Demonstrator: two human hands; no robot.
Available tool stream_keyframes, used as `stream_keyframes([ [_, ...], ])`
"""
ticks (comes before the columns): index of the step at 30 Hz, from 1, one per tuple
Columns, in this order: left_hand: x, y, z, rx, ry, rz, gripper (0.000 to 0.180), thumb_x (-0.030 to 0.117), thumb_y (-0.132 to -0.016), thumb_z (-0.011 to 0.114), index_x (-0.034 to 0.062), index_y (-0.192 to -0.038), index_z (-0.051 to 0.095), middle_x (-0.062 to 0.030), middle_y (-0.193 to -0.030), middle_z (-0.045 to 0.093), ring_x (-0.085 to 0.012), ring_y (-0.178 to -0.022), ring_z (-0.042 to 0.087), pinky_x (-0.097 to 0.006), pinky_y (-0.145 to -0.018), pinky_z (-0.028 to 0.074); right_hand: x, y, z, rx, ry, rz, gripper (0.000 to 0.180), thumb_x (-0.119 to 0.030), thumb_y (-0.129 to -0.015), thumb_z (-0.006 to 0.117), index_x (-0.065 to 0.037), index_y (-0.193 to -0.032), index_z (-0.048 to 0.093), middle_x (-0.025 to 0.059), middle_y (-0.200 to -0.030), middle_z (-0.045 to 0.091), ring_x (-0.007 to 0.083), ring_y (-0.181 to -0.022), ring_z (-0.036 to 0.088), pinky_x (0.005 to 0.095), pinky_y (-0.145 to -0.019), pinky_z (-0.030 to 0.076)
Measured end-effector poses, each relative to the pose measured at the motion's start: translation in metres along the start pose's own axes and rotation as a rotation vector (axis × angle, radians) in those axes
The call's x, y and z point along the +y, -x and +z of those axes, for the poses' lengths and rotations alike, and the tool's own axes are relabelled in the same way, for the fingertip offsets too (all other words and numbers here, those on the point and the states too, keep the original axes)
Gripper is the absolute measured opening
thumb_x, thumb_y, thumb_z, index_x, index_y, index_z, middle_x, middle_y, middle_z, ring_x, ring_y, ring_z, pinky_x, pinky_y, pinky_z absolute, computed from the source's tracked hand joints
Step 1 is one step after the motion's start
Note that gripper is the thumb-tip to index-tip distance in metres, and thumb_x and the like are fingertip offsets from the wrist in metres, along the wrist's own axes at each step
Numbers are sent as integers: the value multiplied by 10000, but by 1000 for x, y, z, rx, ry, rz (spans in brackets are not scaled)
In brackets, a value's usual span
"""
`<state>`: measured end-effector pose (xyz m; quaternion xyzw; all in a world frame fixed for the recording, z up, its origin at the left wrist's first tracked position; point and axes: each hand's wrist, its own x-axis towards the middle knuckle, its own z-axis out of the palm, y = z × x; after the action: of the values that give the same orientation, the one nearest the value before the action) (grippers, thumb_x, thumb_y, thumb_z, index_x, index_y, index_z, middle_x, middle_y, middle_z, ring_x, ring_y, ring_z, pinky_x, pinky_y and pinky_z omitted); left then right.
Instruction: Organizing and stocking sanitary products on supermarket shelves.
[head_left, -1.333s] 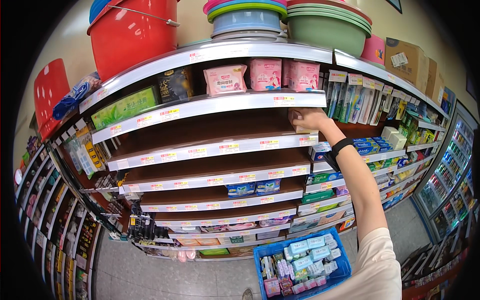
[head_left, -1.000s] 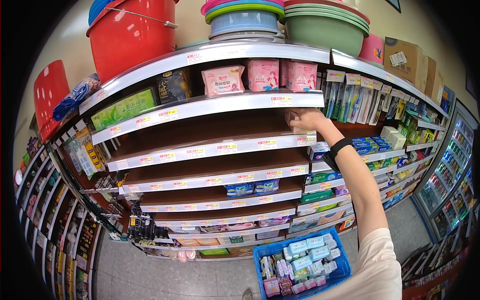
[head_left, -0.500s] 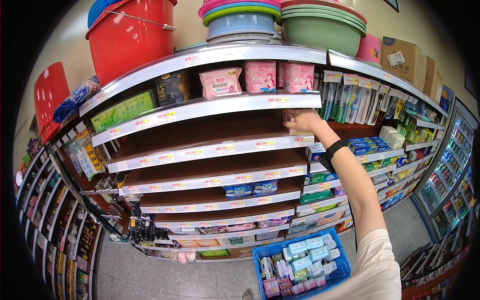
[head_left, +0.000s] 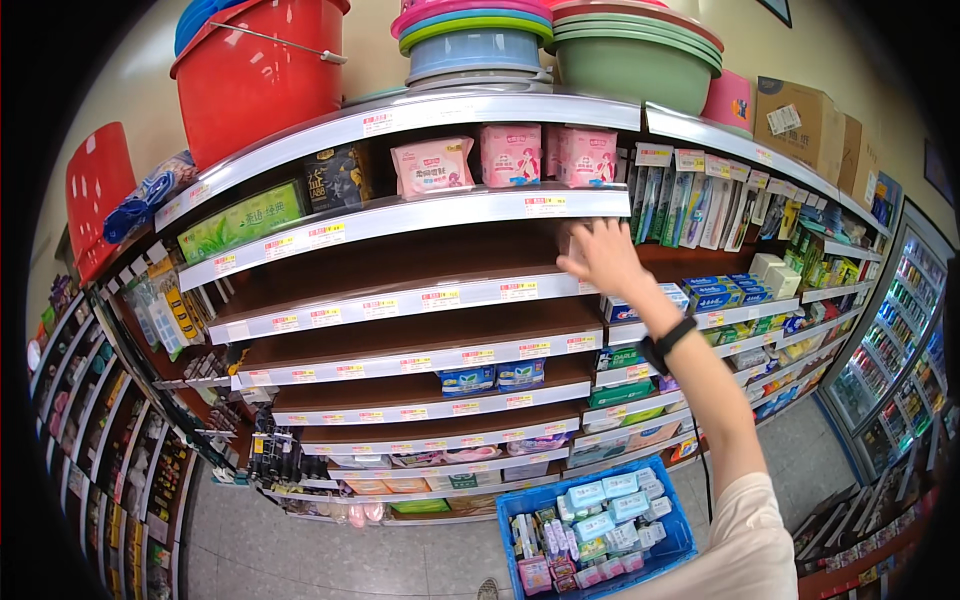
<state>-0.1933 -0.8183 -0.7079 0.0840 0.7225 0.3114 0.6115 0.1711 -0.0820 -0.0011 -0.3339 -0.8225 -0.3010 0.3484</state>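
My right hand reaches up to the right end of a bare brown shelf, just below the shelf with pink packs. Its fingers are spread, and I make out nothing held in them. A dark band circles the wrist. Above the hand stand a pink pack and another pink pack, with a paler pink pack to their left. Right of the hand hang toothbrushes in a row, and blue boxes lie on the shelf below them. My left hand is out of the picture.
On the floor below sits a blue crate holding pale blue packs and small boxes. A red bucket and green basins stand on the top shelf. Two blue packs lie lower down. A glass-door fridge is at the right.
My right hand has come out from the shelf's inside a little, lower and toward me, and its fingers have spread. The whole view has shifted slightly.
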Motion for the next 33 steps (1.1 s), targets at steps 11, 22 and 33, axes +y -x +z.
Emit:
stream_keyframes([
  [11, 45, -52, 24, 188, -681, 450, 411, 362, -940, 546, -9, -899, 717, -214, -901, 716, -312, -780, 644, -438, -716, 502, -266, 503, 20, -1201, -769, 390, 303, -336, -816, 719, -40, -852, 661, 198, -813, 637, 378, -755, 633, 474, -668, 502],
  [22, 145, -18, 48, 207, -1204, 230, 411, 379, -764, 618, 7, -893, 737, -240, -1007, 689, -390, -987, 656, -447, -885, 524, -287, 794, -63, -815, -453, 1100, 543, -169, -735, 732, 11, -1193, 501, 306, -1216, 448, 479, -1145, 476, 491, -939, 438],
  [33, 126, 34, 76, 268, -951, 372, 219, 72, -664, 637, 70, -878, 682, -182, -866, 701, -359, -849, 675, -390, -757, 546, -279, 757, -53, -930, -321, 1227, 751, -210, -687, 805, 119, -1262, 452, 323, -1310, 379, 465, -1205, 464, 440, -1040, 413],
])
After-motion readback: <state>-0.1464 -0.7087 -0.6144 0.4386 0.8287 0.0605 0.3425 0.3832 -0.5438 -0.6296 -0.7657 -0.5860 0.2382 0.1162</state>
